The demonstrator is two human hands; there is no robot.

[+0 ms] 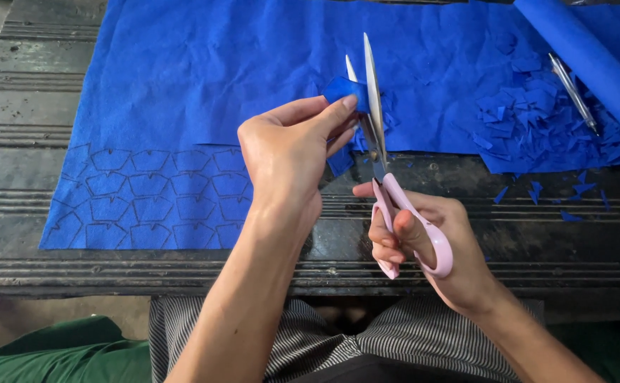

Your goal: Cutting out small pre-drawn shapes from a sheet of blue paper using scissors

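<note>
A small piece of blue felt (343,91) sits pinched between the thumb and fingertips of the left hand (288,152), held up above the near edge of the big blue felt sheet (203,78). Right beside it, the scissors (379,135) point up and away, blades slightly parted, their steel against the right side of the piece. The right hand (430,245) is wrapped through the pink handles (416,234), thumb in one loop, fingers curled tight through the other. Under both hands lies a dark, ridged workbench (26,142). To the left, the sheet carries rows of traced outline shapes (154,198) in dark pen. Out to the right, a heap of blue offcuts (537,113) covers the felt, a few scraps spilled onto the bench. A pen (572,91) rests on that heap, just beside a roll of blue felt (594,64) lying at an angle.
</note>
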